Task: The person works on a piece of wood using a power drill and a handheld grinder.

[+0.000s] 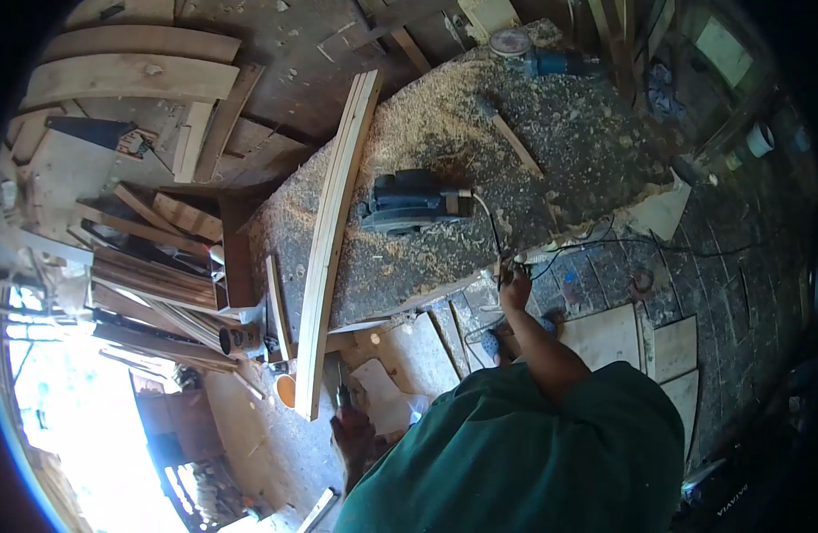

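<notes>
My right hand (514, 286) reaches to the near edge of the sawdust-covered workbench (569, 169) and closes on the black power cable (492, 226). That cable runs from a dark electric planer (413, 202) resting on the bench. My left hand (351, 435) hangs low beside my green shirt, fingers curled around a small thin object that I cannot identify. A long pale wooden plank (333, 231) lies along the bench's left side, left of the planer, its near end overhanging close to my left hand.
A hammer (508, 133) and a blue angle grinder (551, 62) lie at the bench's far end. Stacked boards and offcuts (151, 266) crowd the left. More cables (658, 242) trail right over the floor. A tin (236, 339) and an orange cup (286, 389) sit below the plank.
</notes>
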